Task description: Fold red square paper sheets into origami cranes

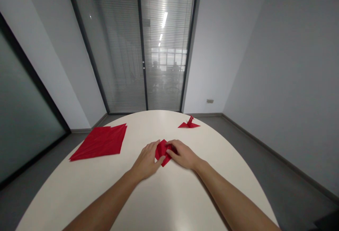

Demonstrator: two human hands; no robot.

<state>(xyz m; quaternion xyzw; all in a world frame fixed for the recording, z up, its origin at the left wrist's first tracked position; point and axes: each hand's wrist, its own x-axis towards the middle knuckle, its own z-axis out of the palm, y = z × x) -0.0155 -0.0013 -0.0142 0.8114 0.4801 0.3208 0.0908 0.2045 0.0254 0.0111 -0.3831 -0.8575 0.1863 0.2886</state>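
A small folded piece of red paper [163,148], roughly diamond-shaped, lies on the white table between my two hands. My left hand [148,158] rests on its left side, thumb on the near part and fingers along the left edge. From the right, my right hand [182,154] has its thumb and curled fingers on a raised flap of the same paper. Part of the paper is hidden under the fingers. Beyond my right hand stands a finished-looking red origami crane [189,123] with its wings spread.
Several red paper sheets [102,142] lie in a loose stack at the left of the round white table [169,199]. Past its far edge are a glass door with blinds [164,47] and grey floor. A wall [291,65] rises on the right.
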